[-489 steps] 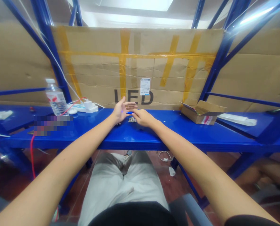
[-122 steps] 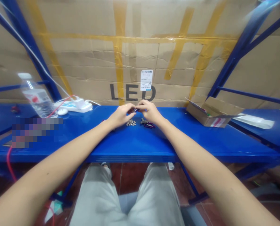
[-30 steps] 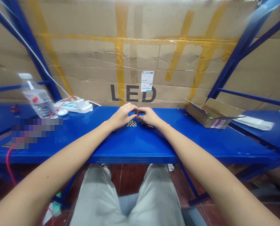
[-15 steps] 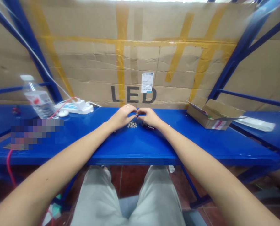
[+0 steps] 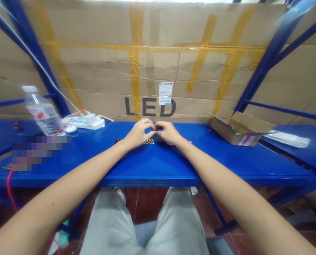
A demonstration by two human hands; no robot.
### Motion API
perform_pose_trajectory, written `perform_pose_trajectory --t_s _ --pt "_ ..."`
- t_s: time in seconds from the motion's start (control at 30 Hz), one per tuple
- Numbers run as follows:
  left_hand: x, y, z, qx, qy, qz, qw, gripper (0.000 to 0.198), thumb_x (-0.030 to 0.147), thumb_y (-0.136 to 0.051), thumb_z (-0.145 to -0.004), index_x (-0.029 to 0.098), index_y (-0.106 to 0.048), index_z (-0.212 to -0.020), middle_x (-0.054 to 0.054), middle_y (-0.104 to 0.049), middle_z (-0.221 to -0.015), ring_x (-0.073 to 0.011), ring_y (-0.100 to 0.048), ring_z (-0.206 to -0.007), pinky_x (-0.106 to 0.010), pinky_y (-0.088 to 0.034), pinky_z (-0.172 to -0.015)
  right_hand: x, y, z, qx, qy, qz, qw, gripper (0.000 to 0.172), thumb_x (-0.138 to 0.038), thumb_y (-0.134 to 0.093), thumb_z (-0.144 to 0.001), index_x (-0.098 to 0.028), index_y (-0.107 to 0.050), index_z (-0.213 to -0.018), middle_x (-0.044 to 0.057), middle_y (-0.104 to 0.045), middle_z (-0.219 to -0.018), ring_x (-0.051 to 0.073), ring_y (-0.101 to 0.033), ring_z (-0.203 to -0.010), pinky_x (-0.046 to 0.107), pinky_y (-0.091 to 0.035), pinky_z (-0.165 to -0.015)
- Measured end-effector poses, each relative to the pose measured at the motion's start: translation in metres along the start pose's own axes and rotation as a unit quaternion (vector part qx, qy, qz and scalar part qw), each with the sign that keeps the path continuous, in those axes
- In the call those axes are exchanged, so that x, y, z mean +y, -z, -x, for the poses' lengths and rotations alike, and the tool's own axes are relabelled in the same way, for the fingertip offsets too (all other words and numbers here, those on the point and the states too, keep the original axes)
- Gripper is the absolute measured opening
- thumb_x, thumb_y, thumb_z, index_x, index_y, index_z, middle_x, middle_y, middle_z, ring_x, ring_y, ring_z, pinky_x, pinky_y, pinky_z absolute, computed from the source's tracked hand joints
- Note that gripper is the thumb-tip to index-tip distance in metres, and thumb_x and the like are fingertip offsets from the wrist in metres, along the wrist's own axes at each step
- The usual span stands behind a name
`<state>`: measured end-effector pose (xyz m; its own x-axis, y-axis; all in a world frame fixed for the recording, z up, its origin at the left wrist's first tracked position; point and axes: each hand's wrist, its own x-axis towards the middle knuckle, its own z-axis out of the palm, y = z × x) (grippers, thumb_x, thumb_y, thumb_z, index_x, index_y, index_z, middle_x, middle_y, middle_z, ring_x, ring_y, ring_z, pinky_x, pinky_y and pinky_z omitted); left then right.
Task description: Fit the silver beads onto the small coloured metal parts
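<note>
My left hand [image 5: 139, 133] and my right hand [image 5: 168, 131] meet fingertip to fingertip over the blue shelf [image 5: 152, 163], both curled into a pinch. Whatever sits between the fingertips is too small to make out. Just below the left hand lies a small pile of silvery metal beads [image 5: 148, 141]. A few dark purple parts [image 5: 166, 143] lie under the right hand, and one more purple part [image 5: 117, 140] rests by the left wrist.
A taped cardboard sheet printed "LED" [image 5: 150, 106] backs the shelf. An open cardboard box [image 5: 240, 131] stands at the right. A water bottle [image 5: 42, 112], a white power strip [image 5: 83, 121] and a red cable [image 5: 10, 184] are at the left. Blue rack posts [image 5: 266, 56] rise on both sides.
The hands have closed tighter together and dropped slightly toward the shelf; the small dark item seen between the fingertips half a second ago is now hidden.
</note>
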<state>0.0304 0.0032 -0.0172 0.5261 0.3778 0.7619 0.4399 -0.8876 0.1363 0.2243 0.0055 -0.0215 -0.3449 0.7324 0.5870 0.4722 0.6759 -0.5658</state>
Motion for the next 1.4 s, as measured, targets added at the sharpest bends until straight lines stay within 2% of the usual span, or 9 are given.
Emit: perform_pose_trajectory --t_s 0.13,0.27,0.5,0.63,0.73,0.87,1.03,1.17,1.4 --pt "0.002 0.003 -0.001 0.023 0.037 0.008 0.999 0.011 0.015 -0.066 -0.085 0.018 -0.061 -0.095 -0.004 -0.061 -0.094 -0.0168 -0.061 -0.087 -0.032 -0.054 -0.081 -0.001 0.0 -0.001 0.016 -0.015 -0.016 1.0 0.01 -0.013 -0.066 -0.071 -0.017 -0.069 -0.08 0.002 -0.071 -0.081 0.018 -0.062 -0.081 0.029 -0.047 -0.079" --pt "0.004 0.005 -0.001 0.038 -0.01 0.014 0.999 0.027 0.007 -0.059 -0.086 0.019 -0.054 -0.11 -0.008 -0.056 -0.11 -0.0143 -0.059 -0.087 -0.032 -0.055 -0.082 0.003 -0.001 -0.002 0.018 -0.016 -0.028 0.999 0.013 -0.013 -0.066 -0.07 -0.017 -0.069 -0.081 0.001 -0.07 -0.081 0.018 -0.062 -0.081 0.03 -0.048 -0.08" --pt "0.01 0.002 -0.001 -0.022 -0.077 -0.007 0.997 0.033 0.006 -0.054 -0.089 0.02 -0.048 -0.118 -0.011 -0.054 -0.117 -0.0206 -0.059 -0.106 -0.038 -0.053 -0.094 0.008 -0.004 -0.002 0.002 -0.012 -0.063 0.998 0.014 -0.014 -0.066 -0.07 -0.016 -0.068 -0.083 0.002 -0.07 -0.082 0.018 -0.063 -0.08 0.031 -0.049 -0.081" --pt "0.005 0.007 -0.003 0.015 -0.046 -0.004 0.999 0.034 0.007 -0.053 -0.087 0.018 -0.05 -0.12 -0.012 -0.056 -0.116 -0.0186 -0.061 -0.097 -0.037 -0.053 -0.091 0.006 -0.005 -0.002 -0.004 -0.045 -0.083 0.996 0.014 -0.015 -0.069 -0.069 -0.016 -0.068 -0.083 0.001 -0.071 -0.081 0.019 -0.065 -0.081 0.032 -0.05 -0.081" --pt "-0.012 0.018 -0.002 0.031 0.028 -0.041 0.998 0.025 0.007 -0.051 -0.085 0.018 -0.059 -0.106 -0.009 -0.063 -0.103 -0.0203 -0.062 -0.094 -0.038 -0.053 -0.089 0.006 -0.004 -0.005 0.012 -0.085 -0.112 0.99 0.015 -0.016 -0.071 -0.07 -0.017 -0.067 -0.084 0.003 -0.073 -0.083 0.02 -0.068 -0.083 0.032 -0.052 -0.081" --pt "-0.047 0.033 0.008 -0.095 0.106 -0.089 0.986 0.025 0.01 -0.051 -0.081 0.019 -0.07 -0.094 -0.009 -0.072 -0.095 -0.0224 -0.066 -0.089 -0.038 -0.053 -0.085 0.012 -0.004 -0.008 0.028 -0.132 -0.092 0.987 0.016 -0.018 -0.075 -0.072 -0.016 -0.067 -0.085 0.005 -0.074 -0.082 0.02 -0.07 -0.08 0.033 -0.054 -0.077" --pt "-0.066 0.036 0.021 -0.231 0.176 -0.063 0.955 0.019 0.024 -0.062 -0.076 0.02 -0.076 -0.088 -0.008 -0.076 -0.086 -0.0201 -0.067 -0.074 -0.028 -0.05 -0.068 0.022 -0.006 -0.008 -0.063 -0.157 -0.053 0.984 0.015 -0.012 -0.076 -0.069 -0.017 -0.065 -0.077 0.003 -0.074 -0.075 0.019 -0.07 -0.073 0.029 -0.053 -0.069" --pt "-0.061 0.034 0.019 -0.253 0.218 -0.048 0.941 0.011 0.021 -0.063 -0.072 0.02 -0.074 -0.075 -0.005 -0.073 -0.074 -0.018 -0.065 -0.065 -0.026 -0.046 -0.061 0.022 -0.005 -0.006 -0.085 -0.122 -0.063 0.987 0.015 -0.005 -0.07 -0.069 -0.017 -0.066 -0.077 0.003 -0.076 -0.082 0.018 -0.071 -0.08 0.029 -0.054 -0.077" --pt "-0.044 0.04 0.011 -0.261 0.248 -0.045 0.932 0.013 0.012 -0.061 -0.069 0.02 -0.07 -0.071 -0.004 -0.074 -0.076 -0.0184 -0.067 -0.071 -0.026 -0.046 -0.064 0.014 -0.002 -0.001 -0.086 -0.088 -0.036 0.992 0.018 -0.003 -0.07 -0.068 -0.019 -0.071 -0.077 0.003 -0.077 -0.089 0.02 -0.072 -0.091 0.033 -0.055 -0.086"
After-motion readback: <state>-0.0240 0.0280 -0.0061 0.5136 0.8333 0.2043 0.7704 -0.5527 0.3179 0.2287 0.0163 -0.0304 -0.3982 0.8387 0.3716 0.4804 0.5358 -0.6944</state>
